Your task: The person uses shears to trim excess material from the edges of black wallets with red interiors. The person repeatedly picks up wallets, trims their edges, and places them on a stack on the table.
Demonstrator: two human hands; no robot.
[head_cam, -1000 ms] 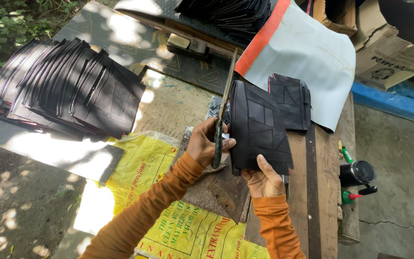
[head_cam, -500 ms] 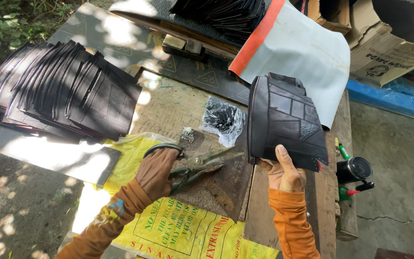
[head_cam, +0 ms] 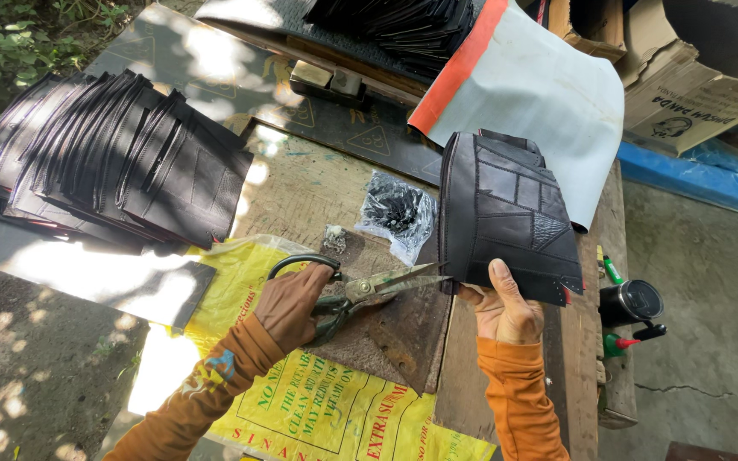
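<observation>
The right hand pinches the black patchwork piece at its bottom edge, thumb on front, piece standing up above the hand. The left hand is closed round the scissors handles, w/ the 2 blades a bit apart, tips touching the piece's lower left corner. Black pieces stack lies far left.

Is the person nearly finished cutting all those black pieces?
Hard to say. A spread of black pieces lies on the left, seemingly dealt with. In hand: the right hand holds up one patchwork piece, and the left hand points scissors at its corner. More black pieces wait stacked at the top.
</observation>
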